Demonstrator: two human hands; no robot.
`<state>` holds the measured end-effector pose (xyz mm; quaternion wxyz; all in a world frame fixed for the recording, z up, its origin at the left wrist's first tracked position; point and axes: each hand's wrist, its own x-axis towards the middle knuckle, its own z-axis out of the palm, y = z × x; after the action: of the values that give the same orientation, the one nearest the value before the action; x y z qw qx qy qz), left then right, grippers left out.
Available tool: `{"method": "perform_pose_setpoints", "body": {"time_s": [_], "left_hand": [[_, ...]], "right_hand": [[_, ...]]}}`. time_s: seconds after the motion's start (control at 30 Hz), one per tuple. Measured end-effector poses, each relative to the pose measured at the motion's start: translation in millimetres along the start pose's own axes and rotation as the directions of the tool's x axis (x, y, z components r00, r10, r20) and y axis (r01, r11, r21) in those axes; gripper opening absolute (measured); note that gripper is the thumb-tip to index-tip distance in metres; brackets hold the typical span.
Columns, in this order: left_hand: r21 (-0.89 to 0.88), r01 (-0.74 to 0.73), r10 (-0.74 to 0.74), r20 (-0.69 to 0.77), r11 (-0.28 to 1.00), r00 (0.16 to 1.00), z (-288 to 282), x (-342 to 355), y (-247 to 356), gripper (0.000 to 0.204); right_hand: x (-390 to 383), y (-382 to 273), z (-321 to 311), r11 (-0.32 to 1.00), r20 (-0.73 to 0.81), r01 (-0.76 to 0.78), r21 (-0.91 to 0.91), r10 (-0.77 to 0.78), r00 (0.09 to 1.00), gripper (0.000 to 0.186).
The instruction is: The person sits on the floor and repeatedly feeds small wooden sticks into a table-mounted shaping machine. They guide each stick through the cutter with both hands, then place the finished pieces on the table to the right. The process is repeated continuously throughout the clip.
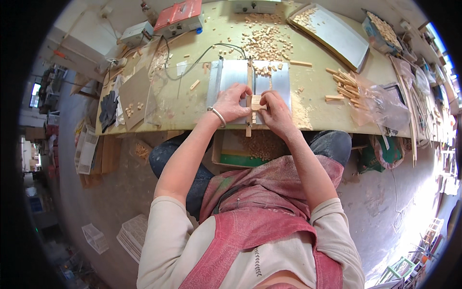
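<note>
My left hand (232,102), with a metal bracelet at the wrist, rests on the metal plate (215,84), fingers curled against a narrow wooden guide strip (249,77) that crosses it front to back; what its fingertips grip is unclear. My right hand (273,110) pinches light wooden pieces (257,100) just right of the strip. Small cut blocks (254,117) sit in a short row below them, and more (263,69) lie at the back of the plate, beside a thin dark bar.
The bench (192,101) holds a block pile (267,41), wooden sticks (346,84), a tray (327,41), plastic bags (385,111), cardboard (134,96), dark gloves (109,108), cables and a red box (178,17). A box of blocks (250,147) sits beneath; crates (129,233) stand on the floor.
</note>
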<state>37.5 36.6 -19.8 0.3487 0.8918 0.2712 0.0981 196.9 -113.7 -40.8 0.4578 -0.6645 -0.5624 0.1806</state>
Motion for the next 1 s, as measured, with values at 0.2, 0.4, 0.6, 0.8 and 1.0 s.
{"method": "perform_pose_setpoints", "body": {"time_s": [0.2, 0.4, 0.6, 0.8, 1.0], "left_hand": [[0.006, -0.001, 0.001, -0.019, 1.0, 1.0, 2, 7, -2, 0.047], [0.002, -0.013, 0.013, -0.043, 1.0, 0.999, 3, 20, -8, 0.049], [-0.031, 0.014, -0.017, -0.071, 0.999, 0.997, 2, 33, -14, 0.051], [0.014, 0.022, -0.021, -0.068, 1.0, 0.997, 0, 48, -19, 0.049], [0.04, 0.056, -0.054, -0.053, 0.998, 0.997, -4, 55, -18, 0.047]], "right_hand": [[12, 9, 3, 1.0, -0.002, -0.008, 0.003, 0.008, 1.0, 0.026], [20, 16, 4, 1.0, -0.014, -0.005, -0.004, 0.005, 1.0, 0.027], [35, 25, 6, 0.999, -0.018, -0.007, -0.038, 0.006, 1.0, 0.027], [48, 32, 4, 0.999, -0.023, 0.015, -0.036, -0.016, 1.0, 0.026], [61, 39, 4, 0.999, -0.023, 0.007, -0.035, -0.008, 1.0, 0.026]]}}
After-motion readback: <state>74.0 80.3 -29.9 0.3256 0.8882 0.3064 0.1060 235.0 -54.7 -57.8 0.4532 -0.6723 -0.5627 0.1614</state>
